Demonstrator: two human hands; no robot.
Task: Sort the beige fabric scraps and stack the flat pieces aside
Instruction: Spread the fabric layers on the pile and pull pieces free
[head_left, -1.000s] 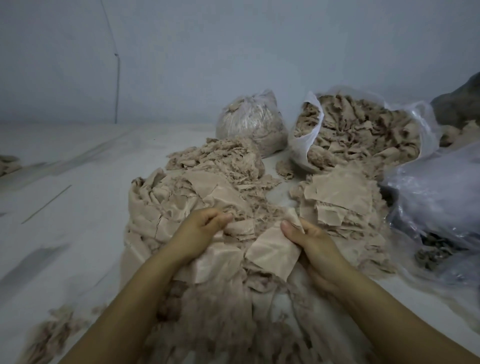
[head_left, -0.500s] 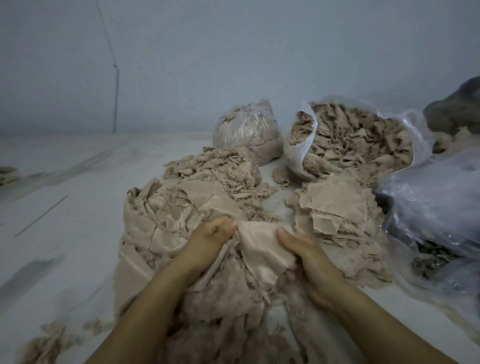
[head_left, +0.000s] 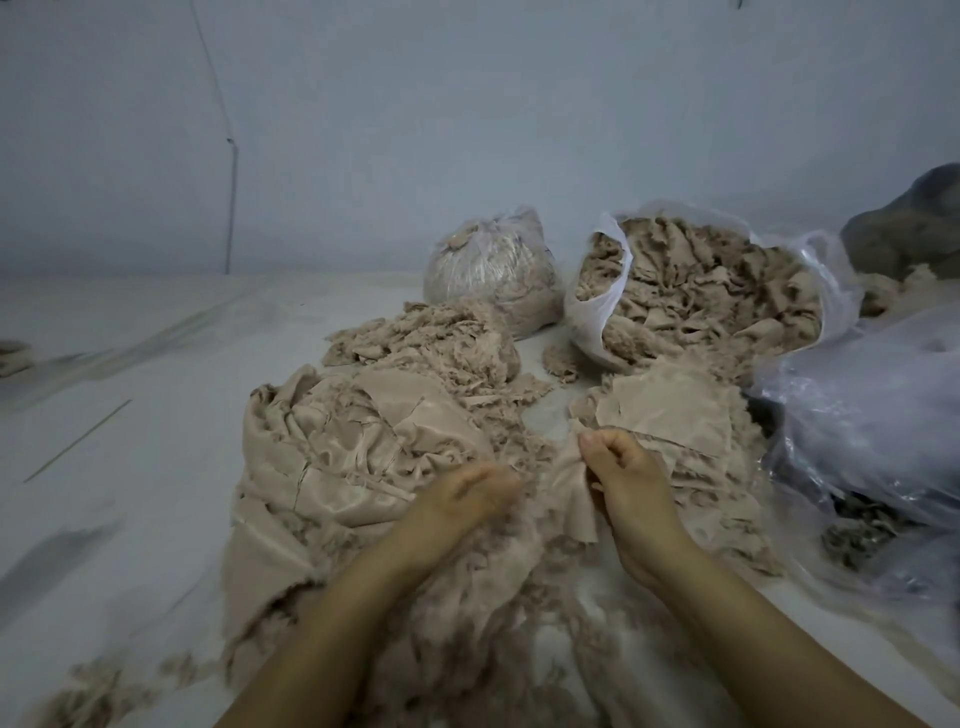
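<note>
A big heap of crumpled beige fabric (head_left: 343, 457) lies on the white floor in front of me. My right hand (head_left: 623, 488) pinches a beige scrap (head_left: 566, 499) between thumb and fingers; the scrap hangs down from the grip. My left hand (head_left: 462, 499), blurred, lies on the heap just left of that scrap, fingers bent into the frayed pieces; what it holds is unclear. A stack of flat beige pieces (head_left: 670, 410) lies just beyond my right hand. A mound of shredded scraps (head_left: 431, 343) sits behind the heap.
An open white plastic bag (head_left: 597, 306) full of scraps stands at the back right, a tied clear bag (head_left: 488, 275) left of it. A crinkled clear plastic bag (head_left: 872, 415) lies at the right. Loose shreds (head_left: 88, 691) lie at the lower left. A pale wall rises behind.
My right hand has lifted the scrap up and to the right, toward the flat stack. My left hand has let go of its edge and dropped onto the heap.
</note>
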